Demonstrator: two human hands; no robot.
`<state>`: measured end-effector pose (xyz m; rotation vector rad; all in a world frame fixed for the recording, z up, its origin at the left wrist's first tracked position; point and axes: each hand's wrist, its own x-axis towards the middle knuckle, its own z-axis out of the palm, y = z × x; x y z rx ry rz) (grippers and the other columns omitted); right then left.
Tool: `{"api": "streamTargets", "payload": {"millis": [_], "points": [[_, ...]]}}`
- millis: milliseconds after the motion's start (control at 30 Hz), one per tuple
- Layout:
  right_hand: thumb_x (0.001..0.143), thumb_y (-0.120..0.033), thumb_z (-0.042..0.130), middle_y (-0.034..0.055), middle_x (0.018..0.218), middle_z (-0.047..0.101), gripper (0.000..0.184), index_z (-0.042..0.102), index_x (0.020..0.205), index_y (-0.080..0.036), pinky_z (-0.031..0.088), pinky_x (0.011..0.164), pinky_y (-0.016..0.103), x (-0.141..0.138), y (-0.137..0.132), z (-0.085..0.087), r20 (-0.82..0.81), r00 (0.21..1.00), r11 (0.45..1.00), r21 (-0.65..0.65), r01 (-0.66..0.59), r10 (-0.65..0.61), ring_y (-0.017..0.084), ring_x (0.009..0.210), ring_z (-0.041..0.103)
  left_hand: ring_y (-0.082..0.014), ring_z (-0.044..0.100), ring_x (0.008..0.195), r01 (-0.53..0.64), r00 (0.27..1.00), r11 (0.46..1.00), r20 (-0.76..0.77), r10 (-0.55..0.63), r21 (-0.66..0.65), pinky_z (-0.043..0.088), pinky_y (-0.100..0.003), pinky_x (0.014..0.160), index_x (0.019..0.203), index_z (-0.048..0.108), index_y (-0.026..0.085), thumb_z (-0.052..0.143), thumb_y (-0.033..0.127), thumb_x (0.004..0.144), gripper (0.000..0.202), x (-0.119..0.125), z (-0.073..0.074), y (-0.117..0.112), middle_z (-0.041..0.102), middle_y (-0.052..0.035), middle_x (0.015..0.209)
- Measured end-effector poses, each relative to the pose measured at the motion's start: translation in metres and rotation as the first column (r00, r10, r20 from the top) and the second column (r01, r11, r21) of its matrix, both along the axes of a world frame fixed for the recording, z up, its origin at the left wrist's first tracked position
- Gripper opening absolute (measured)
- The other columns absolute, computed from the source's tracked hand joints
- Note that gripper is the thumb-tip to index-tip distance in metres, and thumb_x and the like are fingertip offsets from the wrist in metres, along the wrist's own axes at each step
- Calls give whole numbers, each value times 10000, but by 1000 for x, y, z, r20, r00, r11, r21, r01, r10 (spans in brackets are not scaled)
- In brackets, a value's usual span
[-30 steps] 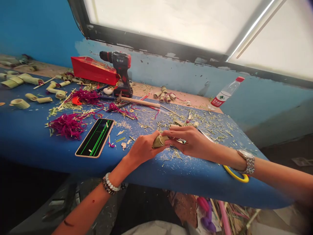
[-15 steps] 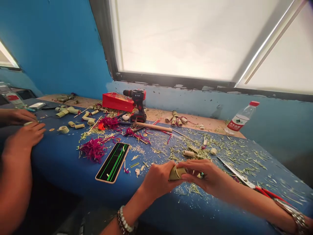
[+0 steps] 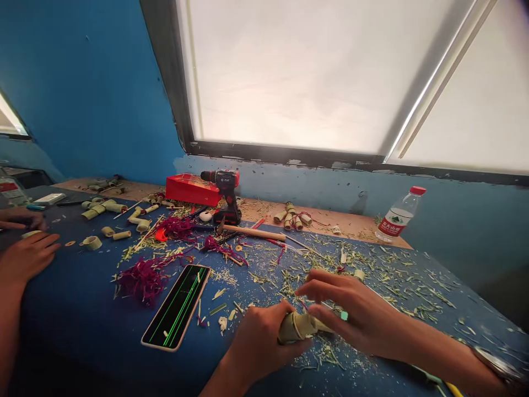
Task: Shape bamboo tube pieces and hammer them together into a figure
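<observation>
Head view: the left hand (image 3: 264, 336) is closed around a short bamboo piece (image 3: 295, 328), which lies sideways in its grip above the near edge of the blue-covered table (image 3: 103, 325), right of the middle. The right hand (image 3: 351, 311) is at the piece's right end, its fingers parted from the thumb with a clear gap between; the thumb tip overlaps the bamboo, but whether it touches cannot be told. A small teal-green bit (image 3: 344, 316) shows against the right hand's inner side, and I cannot tell whether that hand grips it. A metal watch (image 3: 496, 364) is on the right wrist. Left of the hands lies a phone (image 3: 177, 309) with green lines across its dark screen, and beyond it to the left a tangle of purple strands (image 3: 142, 281). Farther off, a hammer (image 3: 254, 232) lies in front of an upright drill (image 3: 225, 190), which stands beside a red box (image 3: 188, 190). Bound bamboo pieces (image 3: 293, 218) lie on the far side, with a water bottle (image 3: 397, 215) to their right. Shavings (image 3: 397, 275) litter the right side; another person's hand (image 3: 31, 255) rests at far left.
</observation>
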<state>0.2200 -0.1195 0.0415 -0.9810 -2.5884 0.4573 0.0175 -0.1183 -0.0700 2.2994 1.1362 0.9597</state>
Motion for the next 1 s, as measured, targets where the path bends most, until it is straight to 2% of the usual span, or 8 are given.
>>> {"api": "streamTargets", "payload": {"millis": [100,200,267,367,500,600,800,1000], "points": [[1033,-318,396,94,1162,597,268,574,1204,-213,472,878,344,-6,4,11,-171,985,1000,9,9,-7,185,1036,590,-162,608,537,7,1000,999,-2,-7,-54,299,-273,524,821,576,214,724,430,745,273,-1,-1,1,648,34,634],[1046,-322,358,75,1106,636,282,584,1167,-204,495,864,306,-15,25,12,-214,976,997,66,47,-32,161,998,612,-149,577,552,15,998,991,63,-6,-131,311,-264,546,838,563,212,728,421,750,281,-4,-1,2,626,38,640],[1050,-319,358,47,966,676,282,597,1112,-182,518,768,268,-23,54,6,-86,991,982,150,114,-101,138,852,638,-142,551,568,12,989,983,145,15,-186,321,-255,553,891,550,213,731,432,757,314,-7,-1,4,608,40,656],[1014,-242,472,69,949,686,199,636,1058,-139,524,786,308,-45,110,-10,29,983,961,217,173,-183,167,855,643,-143,531,624,32,968,968,247,32,-250,354,-250,581,1015,499,213,641,466,850,333,-12,2,5,600,23,746],[963,-328,606,85,1190,618,284,600,1192,-161,542,854,428,-82,175,-36,188,947,940,274,205,-261,221,1004,633,-165,569,775,38,965,949,259,46,-312,411,-270,691,1101,441,229,479,439,960,256,-13,11,3,619,-15,918],[956,-337,615,100,1231,596,334,579,1235,-157,542,860,438,-103,196,-52,283,912,933,287,217,-298,236,1029,625,-176,578,804,6,963,946,255,82,-325,424,-290,737,1091,429,239,463,443,967,242,-12,14,2,617,-10,921],[954,-336,619,106,1235,593,343,576,1239,-150,540,863,440,-103,192,-49,326,873,913,309,265,-364,240,1036,623,-171,588,762,-30,961,962,258,103,-272,430,-284,724,1023,418,236,522,390,930,208,-9,13,3,613,9,861],[967,-351,588,68,1014,644,305,580,1188,-141,545,721,350,-28,129,-20,329,857,910,265,319,-396,183,821,641,-152,546,680,-21,963,963,253,92,-269,387,-259,639,992,434,225,511,356,913,171,-8,13,6,565,29,791]]}}
